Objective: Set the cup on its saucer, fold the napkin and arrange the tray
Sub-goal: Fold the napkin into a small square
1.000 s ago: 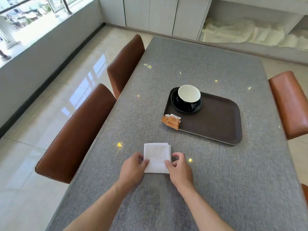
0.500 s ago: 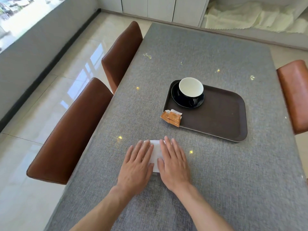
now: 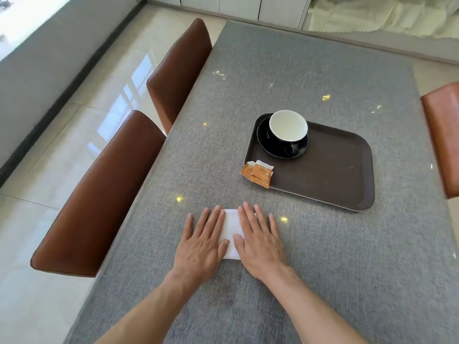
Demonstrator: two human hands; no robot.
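A folded white napkin (image 3: 231, 229) lies on the grey table, mostly covered by my hands. My left hand (image 3: 202, 244) rests flat on its left part, fingers spread. My right hand (image 3: 259, 240) lies flat on its right part, fingers spread too. Farther back sits a dark brown tray (image 3: 330, 170). At the tray's far left corner a black cup with a white inside (image 3: 288, 127) stands on its black saucer (image 3: 270, 147), handle toward me. Orange sugar packets (image 3: 258, 173) lie half over the tray's near left corner.
The grey table (image 3: 298, 269) stretches away from me. Two brown chairs (image 3: 104, 194) stand along its left side, and an orange-brown chair (image 3: 444, 137) at the right edge. White cabinets and pale cloth fill the back wall.
My hands went from pinching the napkin's near edge to lying flat on top of it. The view has tilted down and closer.
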